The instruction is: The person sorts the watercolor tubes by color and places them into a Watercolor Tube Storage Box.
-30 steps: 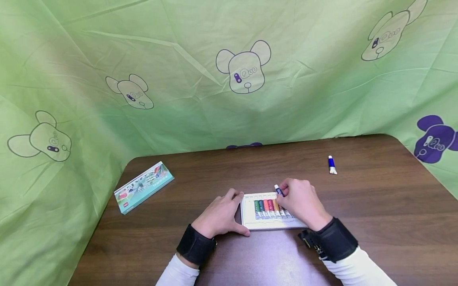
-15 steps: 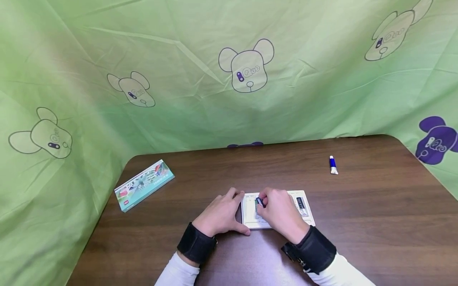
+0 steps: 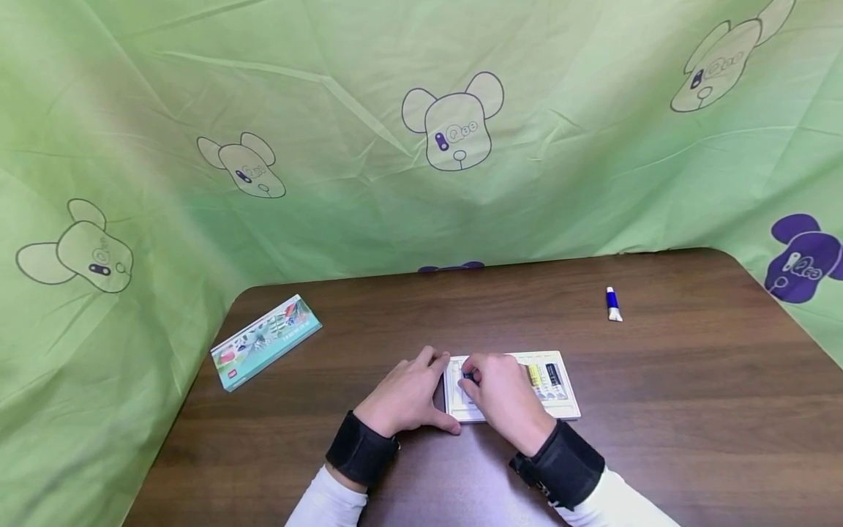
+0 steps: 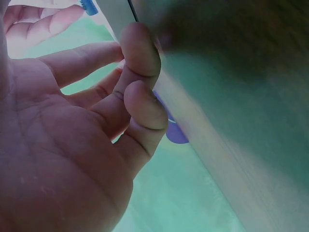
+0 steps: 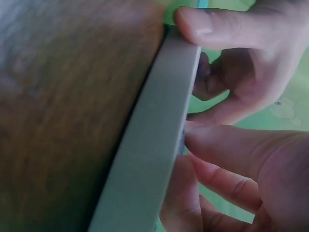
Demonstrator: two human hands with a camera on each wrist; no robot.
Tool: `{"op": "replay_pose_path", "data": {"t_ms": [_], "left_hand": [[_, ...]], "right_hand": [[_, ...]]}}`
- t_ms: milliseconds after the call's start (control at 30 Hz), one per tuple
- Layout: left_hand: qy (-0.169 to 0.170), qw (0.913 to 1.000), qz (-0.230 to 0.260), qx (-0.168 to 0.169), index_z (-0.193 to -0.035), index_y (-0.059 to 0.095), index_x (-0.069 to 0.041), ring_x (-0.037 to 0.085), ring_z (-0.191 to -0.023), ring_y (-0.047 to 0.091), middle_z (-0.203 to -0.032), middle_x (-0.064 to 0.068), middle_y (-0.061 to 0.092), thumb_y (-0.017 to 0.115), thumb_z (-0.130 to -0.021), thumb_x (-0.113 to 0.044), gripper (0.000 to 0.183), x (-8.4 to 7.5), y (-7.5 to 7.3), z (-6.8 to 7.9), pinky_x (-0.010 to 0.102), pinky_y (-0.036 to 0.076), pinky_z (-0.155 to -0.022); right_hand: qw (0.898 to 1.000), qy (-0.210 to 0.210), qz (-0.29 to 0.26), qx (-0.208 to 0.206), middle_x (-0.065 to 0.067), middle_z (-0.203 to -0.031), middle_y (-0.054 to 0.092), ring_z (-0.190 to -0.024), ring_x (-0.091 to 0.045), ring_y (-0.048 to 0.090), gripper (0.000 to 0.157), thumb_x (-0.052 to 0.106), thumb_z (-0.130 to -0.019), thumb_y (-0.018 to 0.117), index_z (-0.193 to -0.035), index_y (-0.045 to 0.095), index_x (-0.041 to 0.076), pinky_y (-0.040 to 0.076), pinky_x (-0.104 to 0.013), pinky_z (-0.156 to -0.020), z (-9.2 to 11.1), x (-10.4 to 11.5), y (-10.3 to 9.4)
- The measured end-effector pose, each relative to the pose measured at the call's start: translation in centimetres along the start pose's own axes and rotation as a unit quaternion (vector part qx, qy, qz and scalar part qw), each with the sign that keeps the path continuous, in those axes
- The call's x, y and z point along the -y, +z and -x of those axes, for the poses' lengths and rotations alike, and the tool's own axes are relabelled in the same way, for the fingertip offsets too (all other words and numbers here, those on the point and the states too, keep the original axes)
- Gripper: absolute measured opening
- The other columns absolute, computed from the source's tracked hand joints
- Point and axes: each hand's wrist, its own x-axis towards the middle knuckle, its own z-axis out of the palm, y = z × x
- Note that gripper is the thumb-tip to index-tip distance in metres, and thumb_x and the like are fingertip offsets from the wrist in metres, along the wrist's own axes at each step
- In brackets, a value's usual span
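In the head view my right hand (image 3: pixel 506 395) is over the left end of a white paint tray (image 3: pixel 571 411), pinching a small dark blue paint tube (image 3: pixel 470 376) between thumb and fingers. Most of that tube is covered by the fingers. My left hand (image 3: pixel 405 395) holds the tray's left end, thumb at the near corner and fingers at the far one. To the right of my right hand, a yellow paint tube (image 3: pixel 534 375) and a black paint tube (image 3: pixel 552 375) lie in the tray. The left wrist view shows a bit of blue tube (image 4: pixel 89 7) by fingers.
A blue paint tube (image 3: pixel 613 304) with a white end lies on the brown table (image 3: pixel 691 380) at the far right. At the left lies a teal printed box (image 3: pixel 266 342), set at a slant. A green printed cloth (image 3: pixel 342 183) hangs behind the table.
My right hand has moved left across the tray with the dark blue tube, down to its left end. This uncovers the yellow and black tubes. My left hand stays on the tray.
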Motion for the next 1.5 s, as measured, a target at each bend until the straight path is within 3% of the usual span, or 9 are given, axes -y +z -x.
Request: {"op": "replay_pose_path", "data": {"t_ms": [267,567,1500], "left_hand": [[0.006,0.9999,0.002,-0.011,-0.140,0.047,-0.006,0.019,-0.100,0.057,-0.128,0.005,0.049,0.075,-0.059,-0.064,0.103,0.07,0.04,0.04,0.038,0.045,-0.088],[0.011,0.9998,0.003,-0.016,-0.140,0.047,-0.005,0.019,-0.100,0.056,-0.127,0.006,0.049,0.075,-0.059,-0.064,0.104,0.10,0.07,0.00,0.038,0.046,-0.088],[0.004,1.0000,0.002,-0.004,-0.140,0.047,-0.005,0.018,-0.103,0.056,-0.128,0.006,0.049,0.076,-0.059,-0.062,0.103,-0.17,-0.19,0.07,0.038,0.045,-0.089]], "right_hand": [[0.999,-0.037,0.026,0.025,-0.003,-0.078,0.066,-0.075,-0.017,0.063,0.017,0.014,-0.074,0.074,-0.090,0.075,0.010,0.050,-0.036,-0.065,0.32,0.18,-0.40],[0.996,-0.044,0.055,0.051,-0.005,-0.084,0.064,-0.076,-0.018,0.062,0.023,0.016,-0.075,0.073,-0.097,0.075,0.011,0.050,-0.036,-0.062,0.47,0.24,-0.49],[0.994,-0.063,0.069,0.049,-0.004,-0.084,0.065,-0.076,-0.021,0.062,0.022,0.019,-0.075,0.074,-0.096,0.076,0.013,0.050,-0.037,-0.060,0.47,-0.18,-0.51]]}}
